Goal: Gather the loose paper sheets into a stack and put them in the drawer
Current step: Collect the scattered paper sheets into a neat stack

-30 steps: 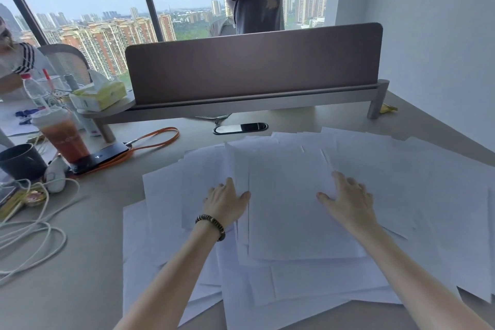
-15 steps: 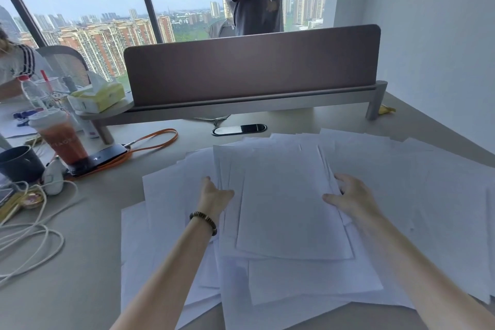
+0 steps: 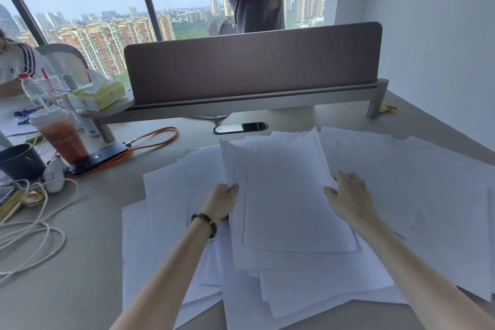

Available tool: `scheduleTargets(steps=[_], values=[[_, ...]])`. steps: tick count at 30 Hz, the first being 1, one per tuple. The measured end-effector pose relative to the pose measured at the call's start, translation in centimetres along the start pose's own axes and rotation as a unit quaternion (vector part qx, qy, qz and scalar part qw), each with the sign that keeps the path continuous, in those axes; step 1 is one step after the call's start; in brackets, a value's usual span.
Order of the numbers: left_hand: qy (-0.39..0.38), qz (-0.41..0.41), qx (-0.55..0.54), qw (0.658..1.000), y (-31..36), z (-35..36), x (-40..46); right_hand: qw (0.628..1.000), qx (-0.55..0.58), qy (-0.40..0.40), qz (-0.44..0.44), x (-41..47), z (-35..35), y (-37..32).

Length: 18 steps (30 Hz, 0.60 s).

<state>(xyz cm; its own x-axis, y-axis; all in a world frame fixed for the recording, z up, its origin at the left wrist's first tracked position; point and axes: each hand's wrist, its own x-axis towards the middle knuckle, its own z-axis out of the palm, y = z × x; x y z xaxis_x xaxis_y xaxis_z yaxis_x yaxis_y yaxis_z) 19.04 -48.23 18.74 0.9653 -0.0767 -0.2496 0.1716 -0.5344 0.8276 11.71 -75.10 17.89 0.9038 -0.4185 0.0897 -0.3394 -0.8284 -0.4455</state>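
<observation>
Many loose white paper sheets [image 3: 401, 185] lie spread over the grey desk [image 3: 80, 262]. In the middle, a rough stack of sheets [image 3: 289, 195] is bunched together with uneven edges. My left hand [image 3: 222, 202], a beaded bracelet on its wrist, presses against the stack's left edge with fingers curled on it. My right hand [image 3: 348, 195] grips the stack's right edge, fingers bent over the paper. More sheets [image 3: 166, 236] lie flat under and around the stack. No drawer is in view.
A brown divider screen [image 3: 254, 64] on a shelf stands across the back. At left are an iced drink cup [image 3: 63, 136], a dark mug [image 3: 20, 161], a phone with orange strap [image 3: 107, 155], white cables [image 3: 26, 236] and a tissue box [image 3: 97, 94]. One person stands behind the screen, another sits far left.
Both hands went from lying flat on the sheets to pushing in from the two sides. The middle sheets have been drawn together into a narrower, lifted bunch.
</observation>
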Motion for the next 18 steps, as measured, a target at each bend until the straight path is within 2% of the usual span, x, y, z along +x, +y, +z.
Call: scheduleTargets(steps=[4, 12, 15, 18], values=[[-0.02, -0.007, -0.016, 1.0, 0.2, 0.6, 0.0, 0.994, 0.101, -0.01, 0.027, 0.2, -0.1, -0.3], [-0.055, -0.02, -0.068, 0.996, -0.5, 0.8, 0.2, 0.948, 0.291, -0.011, 0.124, 0.0, -1.3, 0.0], [-0.06, -0.008, -0.08, 0.995, -0.2, 1.1, 0.2, 0.937, 0.312, -0.053, 0.148, 0.4, -1.3, 0.1], [-0.05, 0.004, -0.088, 0.995, 0.4, 1.7, -0.4, 0.934, 0.32, -0.101, 0.125, 0.6, -1.2, -0.1]])
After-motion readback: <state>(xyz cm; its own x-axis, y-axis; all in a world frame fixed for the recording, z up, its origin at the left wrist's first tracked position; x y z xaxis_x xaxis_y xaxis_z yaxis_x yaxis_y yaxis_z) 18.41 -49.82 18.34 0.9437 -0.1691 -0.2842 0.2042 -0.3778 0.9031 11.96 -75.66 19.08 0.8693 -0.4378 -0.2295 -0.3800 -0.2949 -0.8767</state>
